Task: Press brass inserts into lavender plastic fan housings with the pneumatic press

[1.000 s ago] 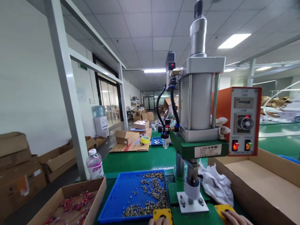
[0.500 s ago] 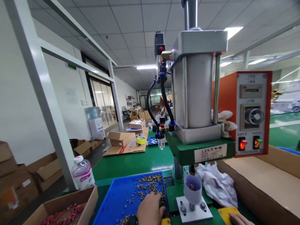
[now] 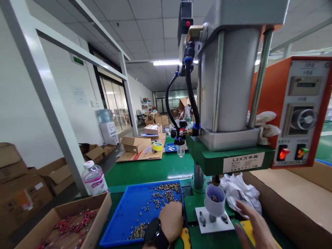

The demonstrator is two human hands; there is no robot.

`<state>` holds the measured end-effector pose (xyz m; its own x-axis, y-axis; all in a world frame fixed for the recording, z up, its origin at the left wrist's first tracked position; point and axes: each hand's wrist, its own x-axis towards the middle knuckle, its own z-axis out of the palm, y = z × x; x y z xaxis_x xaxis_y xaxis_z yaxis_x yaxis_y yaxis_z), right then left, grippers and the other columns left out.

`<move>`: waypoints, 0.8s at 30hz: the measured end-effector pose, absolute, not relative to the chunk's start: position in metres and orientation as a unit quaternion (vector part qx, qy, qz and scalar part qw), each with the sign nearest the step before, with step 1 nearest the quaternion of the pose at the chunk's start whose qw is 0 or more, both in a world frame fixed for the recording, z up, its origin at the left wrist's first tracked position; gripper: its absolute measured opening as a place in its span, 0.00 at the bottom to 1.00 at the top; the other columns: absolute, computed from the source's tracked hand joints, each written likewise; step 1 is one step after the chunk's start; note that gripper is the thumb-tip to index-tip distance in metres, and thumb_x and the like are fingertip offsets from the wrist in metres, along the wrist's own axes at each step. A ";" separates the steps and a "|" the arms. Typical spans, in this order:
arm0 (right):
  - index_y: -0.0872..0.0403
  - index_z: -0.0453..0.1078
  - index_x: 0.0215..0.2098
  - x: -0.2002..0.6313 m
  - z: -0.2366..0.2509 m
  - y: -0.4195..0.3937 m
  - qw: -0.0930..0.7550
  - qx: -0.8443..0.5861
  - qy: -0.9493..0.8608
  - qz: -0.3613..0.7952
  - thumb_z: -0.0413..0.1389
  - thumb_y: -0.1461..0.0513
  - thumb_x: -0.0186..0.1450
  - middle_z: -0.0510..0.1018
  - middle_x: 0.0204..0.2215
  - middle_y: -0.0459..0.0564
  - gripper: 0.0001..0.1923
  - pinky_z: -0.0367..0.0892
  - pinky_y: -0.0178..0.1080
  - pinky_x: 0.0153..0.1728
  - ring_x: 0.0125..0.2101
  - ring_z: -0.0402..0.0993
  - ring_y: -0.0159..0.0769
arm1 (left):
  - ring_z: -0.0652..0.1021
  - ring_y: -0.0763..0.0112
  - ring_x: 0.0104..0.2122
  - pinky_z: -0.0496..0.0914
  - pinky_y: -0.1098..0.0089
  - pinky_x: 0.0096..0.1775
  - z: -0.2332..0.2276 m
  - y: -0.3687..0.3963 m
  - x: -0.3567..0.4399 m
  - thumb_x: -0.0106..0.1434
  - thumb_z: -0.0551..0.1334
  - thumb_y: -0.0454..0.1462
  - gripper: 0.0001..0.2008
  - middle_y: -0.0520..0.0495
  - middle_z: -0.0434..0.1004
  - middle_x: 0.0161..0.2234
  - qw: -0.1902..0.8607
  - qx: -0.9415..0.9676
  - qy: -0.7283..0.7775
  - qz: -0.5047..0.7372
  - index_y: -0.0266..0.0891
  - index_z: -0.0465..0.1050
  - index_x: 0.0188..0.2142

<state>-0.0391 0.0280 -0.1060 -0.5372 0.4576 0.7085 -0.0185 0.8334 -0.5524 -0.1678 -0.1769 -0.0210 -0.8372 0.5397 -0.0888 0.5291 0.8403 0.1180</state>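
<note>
Meanwhile, left hand (image 3: pixel 170 221) (curled) presses into blue tray (image 3: pixel 124 221).

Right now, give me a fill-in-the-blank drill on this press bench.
1. The left hand rests in the ____ tray of small metal parts.
2. The left wrist wears a black ____.
3. The right hand is open beside the white ____ under the press.
4. The cardboard box at the left holds ____ parts.

Missing words: blue; watch; cup; red
</note>
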 end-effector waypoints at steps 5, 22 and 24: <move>0.56 0.59 0.58 -0.072 -0.092 0.008 0.349 -0.052 -0.816 0.458 0.53 0.53 0.62 0.76 0.49 0.57 0.29 0.71 0.36 0.42 0.48 0.75 0.45 | 0.79 0.55 0.43 0.72 0.61 0.43 -0.026 -0.179 -0.167 0.55 0.53 0.30 0.13 0.38 0.81 0.39 0.049 0.247 0.967 0.045 0.38 0.76 0.33; 0.56 0.62 0.53 -0.094 -0.070 -0.039 0.436 -0.189 -0.657 0.586 0.56 0.46 0.55 0.77 0.43 0.56 0.33 0.71 0.36 0.36 0.40 0.76 0.45 | 0.77 0.57 0.48 0.69 0.62 0.47 -0.018 -0.173 -0.160 0.58 0.54 0.33 0.14 0.45 0.79 0.45 0.089 0.179 0.976 0.082 0.46 0.76 0.38; 0.55 0.63 0.52 -0.092 -0.069 -0.041 0.442 -0.222 -0.684 0.536 0.55 0.46 0.56 0.78 0.41 0.55 0.31 0.70 0.36 0.32 0.38 0.77 0.46 | 0.77 0.58 0.47 0.69 0.64 0.45 -0.019 -0.174 -0.162 0.58 0.55 0.33 0.13 0.45 0.79 0.44 0.097 0.174 0.976 0.088 0.47 0.76 0.38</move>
